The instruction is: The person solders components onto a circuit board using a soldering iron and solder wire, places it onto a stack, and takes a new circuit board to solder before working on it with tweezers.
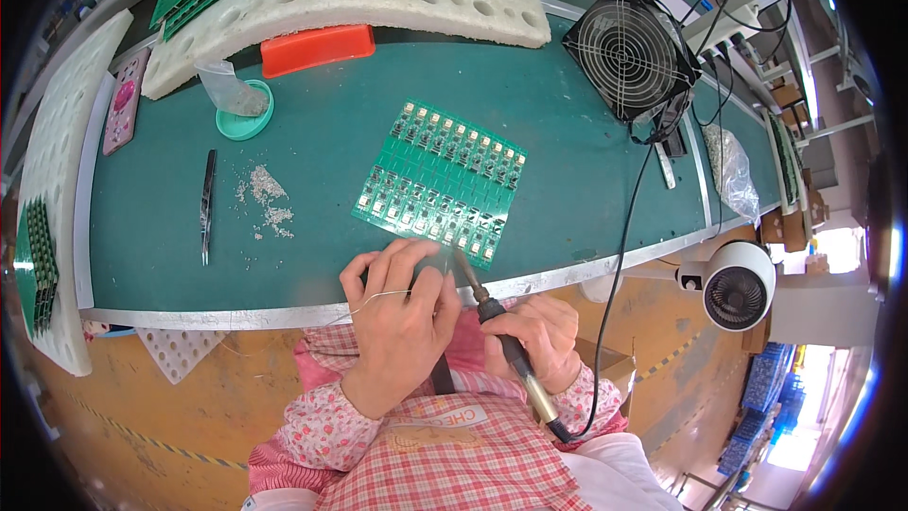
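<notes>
Holding soldering iron (518, 358) nr PCB (440, 180), R hand (543, 336) (wire (380, 295) across L hand (397, 326)).

Left hand (399, 322) bent palm-down, right hand (549, 333) curled closed

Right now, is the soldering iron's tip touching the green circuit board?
Cannot tell. Seen from above in the head view, the soldering iron tip overlaps the near edge of the circuit board, but its height does not show.
</notes>
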A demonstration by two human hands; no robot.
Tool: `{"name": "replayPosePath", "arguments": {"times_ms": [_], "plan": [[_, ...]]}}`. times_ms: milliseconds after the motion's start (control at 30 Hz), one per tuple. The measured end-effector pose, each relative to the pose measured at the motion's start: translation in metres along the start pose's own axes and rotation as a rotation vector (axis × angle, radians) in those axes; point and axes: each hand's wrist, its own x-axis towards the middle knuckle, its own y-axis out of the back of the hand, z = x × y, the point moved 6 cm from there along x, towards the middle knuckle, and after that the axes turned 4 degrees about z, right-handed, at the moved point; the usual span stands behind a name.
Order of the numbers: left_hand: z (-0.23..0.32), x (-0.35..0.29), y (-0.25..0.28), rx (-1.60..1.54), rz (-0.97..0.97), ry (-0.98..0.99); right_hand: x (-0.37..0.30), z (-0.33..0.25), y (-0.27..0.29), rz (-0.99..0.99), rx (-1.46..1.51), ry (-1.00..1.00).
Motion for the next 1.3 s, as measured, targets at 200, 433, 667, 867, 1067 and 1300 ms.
{"name": "replayPosePath", "arguments": {"times_ms": [200, 433, 667, 867, 1067, 1300], "plan": [[-0.001, -0.001, 0.000, 0.007, 0.008, 0.001, 0.001, 0.000, 0.001, 0.019, 0.036, -0.040], [-0.001, -0.003, 0.001, -0.004, 0.027, -0.002, -0.006, 0.010, 0.024, 0.168, 0.127, -0.200], [0.005, -0.002, -0.001, 0.005, 0.008, -0.025, -0.025, 0.021, 0.028, 0.235, 0.222, -0.394], [0.009, 0.000, -0.006, 0.015, 0.000, -0.033, -0.022, 0.023, 0.029, 0.245, 0.232, -0.417], [0.008, 0.002, -0.008, 0.028, 0.011, -0.035, -0.015, 0.022, 0.024, 0.231, 0.243, -0.331], [0.010, 0.004, -0.009, 0.042, 0.016, -0.026, -0.012, 0.022, 0.022, 0.220, 0.219, -0.339]]}}
